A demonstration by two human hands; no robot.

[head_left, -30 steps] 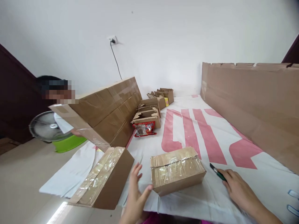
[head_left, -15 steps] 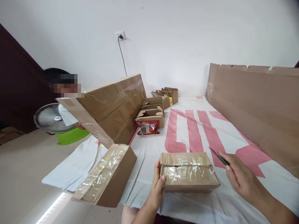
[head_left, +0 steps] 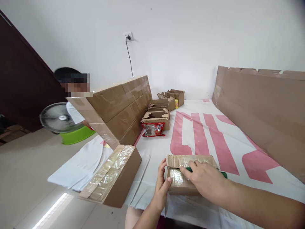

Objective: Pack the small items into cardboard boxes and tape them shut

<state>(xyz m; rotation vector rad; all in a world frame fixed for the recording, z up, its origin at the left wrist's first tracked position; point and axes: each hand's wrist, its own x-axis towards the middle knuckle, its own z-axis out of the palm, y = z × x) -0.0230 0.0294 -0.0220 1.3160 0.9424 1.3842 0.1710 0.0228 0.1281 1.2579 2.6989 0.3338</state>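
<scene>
A taped cardboard box [head_left: 176,178] lies on the cloth-covered table directly in front of me. A seam runs across its top under shiny clear tape. Along its left end, my left hand [head_left: 161,186] grips the box, with the thumb on the near side and the fingers toward the back. My right hand [head_left: 206,178] is closed around a green-handled knife [head_left: 224,175] over the seam. Green shows at both sides of that hand; the blade is hidden beneath it.
Another taped box [head_left: 124,181] sits at the table's left edge. Behind it stand stacked cartons [head_left: 119,111], small open boxes [head_left: 156,114] and a red snack packet [head_left: 153,129]. A large cardboard panel [head_left: 257,111] rises at right. Beyond the cartons are a person [head_left: 73,109] and a fan [head_left: 57,117].
My right hand has moved left with the knife, from beside the box onto its top seam. My left hand stays at the box's left end, its fingers slightly raised. The view has shifted slightly.
</scene>
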